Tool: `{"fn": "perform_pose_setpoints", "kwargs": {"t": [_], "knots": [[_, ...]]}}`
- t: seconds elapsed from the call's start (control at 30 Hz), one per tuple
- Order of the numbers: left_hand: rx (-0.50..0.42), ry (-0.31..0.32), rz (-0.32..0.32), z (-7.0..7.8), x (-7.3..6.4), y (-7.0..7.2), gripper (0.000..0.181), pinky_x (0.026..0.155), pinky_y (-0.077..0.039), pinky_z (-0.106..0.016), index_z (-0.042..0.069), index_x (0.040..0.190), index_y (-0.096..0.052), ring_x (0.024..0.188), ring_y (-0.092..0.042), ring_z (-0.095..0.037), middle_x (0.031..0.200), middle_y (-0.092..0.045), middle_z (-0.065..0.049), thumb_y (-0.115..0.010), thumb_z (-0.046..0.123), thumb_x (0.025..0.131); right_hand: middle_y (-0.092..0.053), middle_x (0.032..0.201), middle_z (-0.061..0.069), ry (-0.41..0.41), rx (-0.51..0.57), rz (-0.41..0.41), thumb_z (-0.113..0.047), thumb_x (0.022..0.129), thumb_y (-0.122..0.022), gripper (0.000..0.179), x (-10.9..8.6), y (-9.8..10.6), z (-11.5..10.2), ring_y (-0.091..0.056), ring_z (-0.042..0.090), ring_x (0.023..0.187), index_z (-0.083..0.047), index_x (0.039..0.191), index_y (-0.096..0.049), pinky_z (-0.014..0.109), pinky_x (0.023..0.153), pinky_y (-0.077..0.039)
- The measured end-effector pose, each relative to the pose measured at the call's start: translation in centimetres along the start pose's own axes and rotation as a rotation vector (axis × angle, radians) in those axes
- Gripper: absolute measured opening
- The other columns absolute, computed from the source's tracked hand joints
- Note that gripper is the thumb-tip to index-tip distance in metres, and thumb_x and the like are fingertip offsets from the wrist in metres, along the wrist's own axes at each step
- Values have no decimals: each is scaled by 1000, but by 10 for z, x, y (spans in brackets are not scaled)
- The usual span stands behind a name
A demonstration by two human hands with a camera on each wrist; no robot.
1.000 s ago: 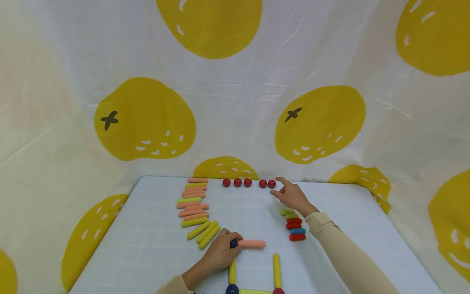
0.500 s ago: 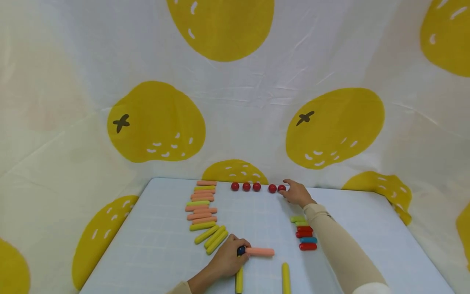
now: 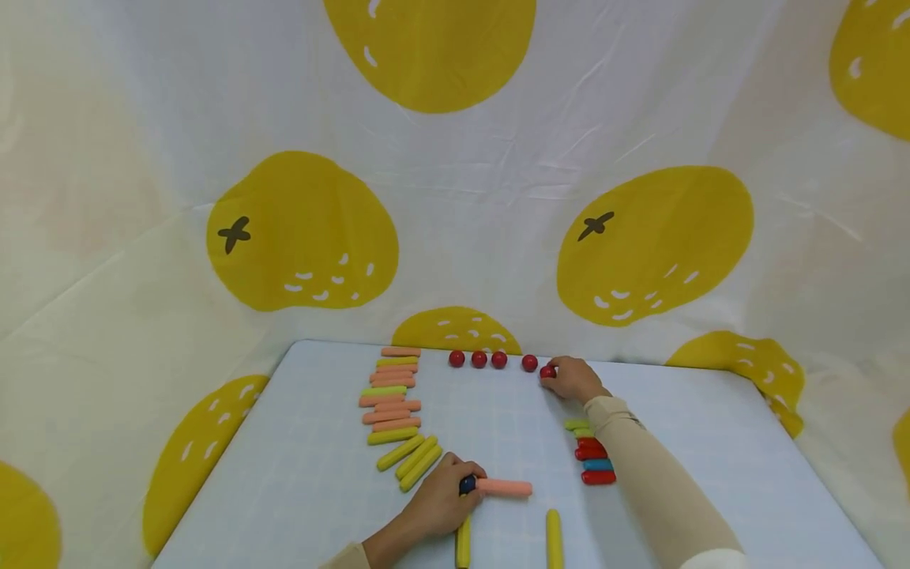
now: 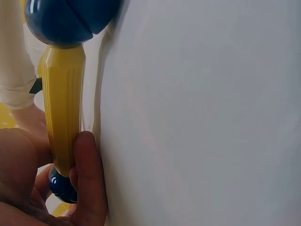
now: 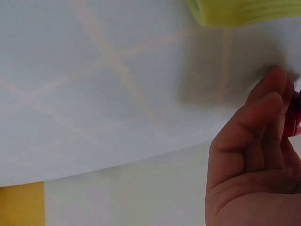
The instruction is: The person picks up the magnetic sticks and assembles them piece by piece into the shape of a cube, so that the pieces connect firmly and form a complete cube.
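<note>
My left hand [image 3: 439,498] grips a dark blue ball [image 3: 467,484] at the table's near side. A pink stick [image 3: 506,488] points right from that ball, and a yellow stick [image 3: 464,544] runs from it toward me. In the left wrist view, fingers curl round the far end of the yellow stick [image 4: 65,103], with a blue ball [image 4: 70,21] on its near end. At the back of the table my right hand [image 3: 577,380] pinches a red ball [image 3: 547,372], the rightmost in a row. The right wrist view shows only an edge of this red ball [image 5: 292,117] behind the fingers.
Several other red balls [image 3: 479,359] line the back edge. Pink, yellow and lime sticks [image 3: 391,401] form a curved column at left. Short lime, red and blue sticks [image 3: 597,465] lie partly under my right forearm. Another yellow stick [image 3: 554,539] lies at the front.
My right hand has come down onto the rightmost red ball, its fingers closing round it, and the ball has shifted slightly toward me. The left hand keeps its hold; the head view has tilted and shifted.
</note>
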State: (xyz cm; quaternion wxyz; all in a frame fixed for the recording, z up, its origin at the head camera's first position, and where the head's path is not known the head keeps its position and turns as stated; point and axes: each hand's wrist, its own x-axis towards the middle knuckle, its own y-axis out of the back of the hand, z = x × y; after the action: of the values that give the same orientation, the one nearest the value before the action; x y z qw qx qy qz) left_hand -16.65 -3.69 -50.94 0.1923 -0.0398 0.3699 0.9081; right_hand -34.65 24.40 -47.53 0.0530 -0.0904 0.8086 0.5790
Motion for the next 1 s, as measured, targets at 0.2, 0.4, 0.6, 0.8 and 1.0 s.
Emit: {"fn": "perform_pose_setpoints", "kwargs": {"t": [0.2,0.4,0.6,0.8,1.0], "knots": [[-32,10,-14,3,0,1,17,86,-52,-43,29,111,-71,89,-52,-15,103,-53,0,-72,27,94,-67,88,6,57,27,17,-33,94,-72,47,-20,1,6,-55,21,78,-5,131,-66,34,72,-47],[-55,15,-9,5,-1,4,17,87,-52,-47,27,111,-71,91,-53,-17,105,-53,-3,-72,26,94,-64,83,2,79,153,-12,-32,94,-74,42,-48,3,6,-56,18,73,-14,131,-66,27,64,-46],[-65,10,-5,3,-2,6,18,89,-51,-49,24,112,-71,91,-52,-19,105,-54,-5,-71,25,94,-62,76,-2,173,210,-39,-31,92,-76,42,-90,-2,0,-55,15,63,-18,131,-67,27,56,-45],[-48,24,4,3,-2,7,18,84,-50,-45,24,113,-70,88,-51,-19,105,-54,-5,-71,24,95,-61,75,-8,330,246,-107,-30,91,-78,44,-129,-10,-4,-53,7,64,-15,131,-68,23,58,-44],[-58,26,-4,5,-2,6,19,86,-50,-48,24,113,-70,89,-52,-20,105,-55,-6,-72,24,94,-62,75,-11,374,256,-182,-31,90,-78,44,-153,-20,-4,-53,3,66,-15,131,-69,20,61,-44]]}}
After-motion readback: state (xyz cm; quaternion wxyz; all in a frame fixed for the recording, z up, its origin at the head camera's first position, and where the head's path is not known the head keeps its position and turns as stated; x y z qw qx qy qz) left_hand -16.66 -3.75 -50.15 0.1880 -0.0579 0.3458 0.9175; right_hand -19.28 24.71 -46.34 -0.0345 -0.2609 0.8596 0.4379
